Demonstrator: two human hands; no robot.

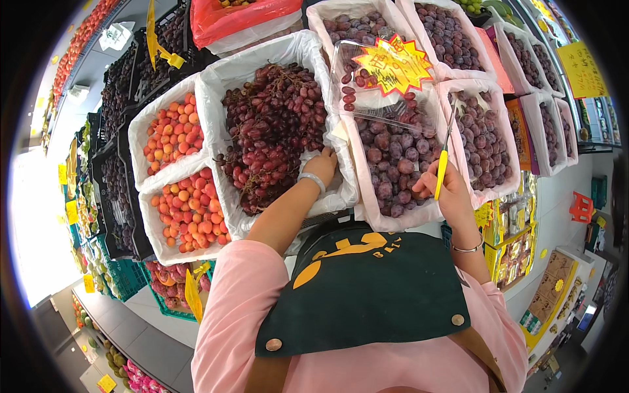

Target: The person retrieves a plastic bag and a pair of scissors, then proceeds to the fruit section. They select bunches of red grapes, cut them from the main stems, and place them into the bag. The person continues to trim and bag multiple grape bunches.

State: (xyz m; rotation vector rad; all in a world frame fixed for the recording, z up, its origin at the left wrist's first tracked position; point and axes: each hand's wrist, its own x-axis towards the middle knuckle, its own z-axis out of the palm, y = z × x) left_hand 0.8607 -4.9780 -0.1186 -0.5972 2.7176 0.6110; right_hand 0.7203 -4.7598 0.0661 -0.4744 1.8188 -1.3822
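Red grapes (275,132) on their stems heap up in a paper-lined crate (351,182) before me. My left hand (322,166) reaches into the crate's right side beside the grapes; its fingertips are partly hidden, and whether it grips anything does not show. Over the neighbouring box of plums (393,157), my right hand (444,189) holds scissors with yellow handles (442,169), blades pointing up and away. A clear plastic clamshell container (393,110) with some loose red grapes lies across the plum boxes, a starburst price sign (393,64) on it.
Two lined boxes of orange-red apricot-like fruit (189,211) adjoin the grape crate on the left. Black crates of dark grapes (118,196) stand farther left. More plum boxes (484,137) are at the right, and a red-lined box (245,24) is at the far side.
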